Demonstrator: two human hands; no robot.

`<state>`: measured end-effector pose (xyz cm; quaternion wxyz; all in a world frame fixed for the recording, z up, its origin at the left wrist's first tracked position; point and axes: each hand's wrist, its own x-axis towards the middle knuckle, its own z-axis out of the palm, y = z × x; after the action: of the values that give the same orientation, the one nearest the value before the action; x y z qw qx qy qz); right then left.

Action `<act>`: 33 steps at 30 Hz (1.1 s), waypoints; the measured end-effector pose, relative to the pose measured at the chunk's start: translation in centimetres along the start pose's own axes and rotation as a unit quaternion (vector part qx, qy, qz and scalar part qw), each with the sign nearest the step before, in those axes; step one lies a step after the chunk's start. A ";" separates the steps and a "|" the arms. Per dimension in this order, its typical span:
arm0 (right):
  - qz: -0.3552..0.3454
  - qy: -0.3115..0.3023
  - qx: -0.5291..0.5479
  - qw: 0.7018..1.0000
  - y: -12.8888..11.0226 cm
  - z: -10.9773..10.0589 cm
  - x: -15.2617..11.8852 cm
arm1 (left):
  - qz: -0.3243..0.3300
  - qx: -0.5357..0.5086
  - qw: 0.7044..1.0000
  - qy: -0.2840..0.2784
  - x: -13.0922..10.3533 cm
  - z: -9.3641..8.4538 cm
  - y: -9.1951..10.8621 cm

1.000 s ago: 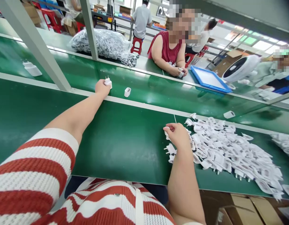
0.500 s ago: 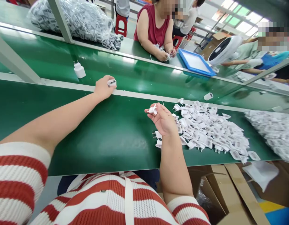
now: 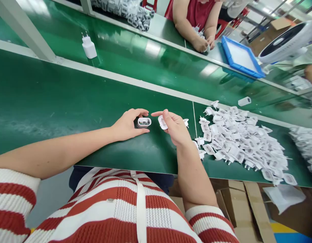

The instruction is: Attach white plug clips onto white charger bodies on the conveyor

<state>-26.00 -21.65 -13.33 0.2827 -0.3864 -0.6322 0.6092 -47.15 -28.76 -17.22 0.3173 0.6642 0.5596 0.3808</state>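
Note:
My left hand (image 3: 128,125) is curled round a white charger housing (image 3: 144,122), fingers above it and thumb below. The housing's open end faces me and some inner parts show in it. Just to the right, my right hand (image 3: 175,126) pinches a white plug cap (image 3: 162,122) between thumb and fingers, its hollow side partly turned to me. A narrow gap separates cap and housing. Behind the right hand another plug cap (image 3: 186,123) peeks out. Further right lies a heap of similar white plug caps (image 3: 237,138) on the green bench (image 3: 82,101).
A complete-looking white charger (image 3: 89,46) stands on the green belt beyond the pale rail (image 3: 120,80). Another white housing (image 3: 244,101) lies there at right. A bag of white parts (image 3: 306,148) sits at the right edge. Across the belt, a co-worker's hands (image 3: 204,44) are near a blue tray (image 3: 243,57).
My left hand has come from the far rail towards me and right with the housing, now close to my right hand. The cap in my right hand has turned. The camera view has shifted.

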 end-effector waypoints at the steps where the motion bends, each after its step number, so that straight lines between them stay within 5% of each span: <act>1: 0.002 0.004 0.000 1.000 0.1 0.2 0.0 | 0.004 0.006 1.000 0.004 0.1 0.0 -0.2; 16: -0.043 0.004 0.045 0.998 0.4 0.7 -0.5 | 0.045 0.003 0.999 -0.019 0.3 -0.5 -0.4; 24: 0.073 -0.033 0.071 0.994 -0.4 0.5 -0.5 | 0.056 0.014 0.998 -0.012 0.4 -0.3 -0.7; 29: -0.048 0.077 -0.033 0.995 0.2 1.3 -0.5 | 0.053 0.025 0.998 -0.021 0.2 -0.2 -0.6; 33: -0.158 0.148 -0.176 0.960 0.9 2.0 -0.9 | 0.053 0.040 0.997 -0.038 0.3 -0.2 -0.5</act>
<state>-27.02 -23.54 -14.30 0.3937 -0.4111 -0.7333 0.3717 -47.54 -28.42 -17.49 0.2908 0.7192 0.5257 0.3489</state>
